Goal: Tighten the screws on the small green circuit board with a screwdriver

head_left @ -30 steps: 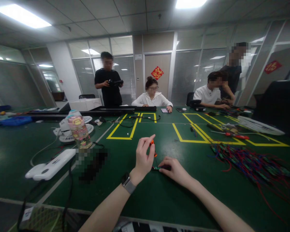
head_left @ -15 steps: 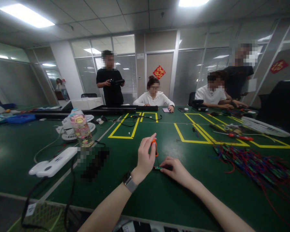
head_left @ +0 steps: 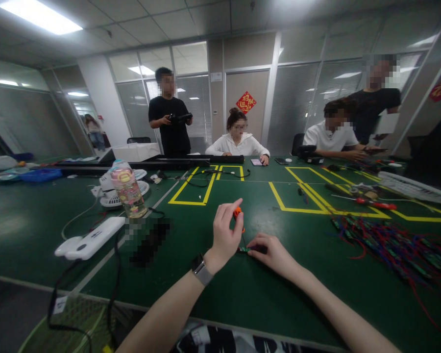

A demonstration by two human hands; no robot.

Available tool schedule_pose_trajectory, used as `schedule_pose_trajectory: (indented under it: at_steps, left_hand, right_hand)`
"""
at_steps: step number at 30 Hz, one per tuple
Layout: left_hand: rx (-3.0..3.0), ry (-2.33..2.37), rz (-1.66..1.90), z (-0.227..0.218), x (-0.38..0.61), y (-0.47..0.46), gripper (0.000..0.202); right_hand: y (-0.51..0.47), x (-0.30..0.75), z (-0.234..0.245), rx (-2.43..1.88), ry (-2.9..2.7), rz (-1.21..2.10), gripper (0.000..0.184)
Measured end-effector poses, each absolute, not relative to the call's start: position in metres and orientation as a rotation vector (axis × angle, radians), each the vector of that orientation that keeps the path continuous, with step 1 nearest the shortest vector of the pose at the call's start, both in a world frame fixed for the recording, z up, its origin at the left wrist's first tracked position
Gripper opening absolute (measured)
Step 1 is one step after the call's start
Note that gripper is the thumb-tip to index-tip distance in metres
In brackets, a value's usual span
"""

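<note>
The drinking bottle point(head_left: 128, 193) looks like clear, glossy plastic on a smooth green tabletop point(head_left: 272, 304) with a soft sheen; nearer than it lie a shiny, hard-plastic white device point(head_left: 95, 239) and a basket point(head_left: 71, 318) of matt openwork plastic. Right of the bottle, the screwdriver point(head_left: 237, 212) has an orange plastic-looking handle and a slim metal-looking shaft. Farther right of the bottle, thin red and blue wires point(head_left: 393, 245) have smooth plastic-looking insulation.

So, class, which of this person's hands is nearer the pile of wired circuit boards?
Right. The right hand, holding a small green circuit board, is to the left of the pile; the left hand, gripping an orange-handled screwdriver, is farther left.
</note>
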State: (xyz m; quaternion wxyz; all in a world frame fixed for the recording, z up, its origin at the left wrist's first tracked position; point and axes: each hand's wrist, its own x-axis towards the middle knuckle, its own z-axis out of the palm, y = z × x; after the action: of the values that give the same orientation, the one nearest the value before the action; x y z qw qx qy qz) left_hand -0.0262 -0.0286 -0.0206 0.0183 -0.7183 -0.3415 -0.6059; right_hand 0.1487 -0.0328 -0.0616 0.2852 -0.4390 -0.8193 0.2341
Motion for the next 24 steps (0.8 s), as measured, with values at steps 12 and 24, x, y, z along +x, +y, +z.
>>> schedule_pose_trajectory:
  at_steps: [12,24]
  left_hand:
    - [-2.245,-1.064,-1.881,-0.0191,-0.0255,-0.0289,0.033]
    - [-2.243,-1.058,-1.902,-0.0159,-0.0282,-0.0284,0.031]
  right_hand:
    - [-0.0332,0.1489,-0.0605,-1.175,-2.189,0.624,0.012]
    - [-0.0346,0.1492,-0.0590,-1.169,-2.176,0.648,0.011]
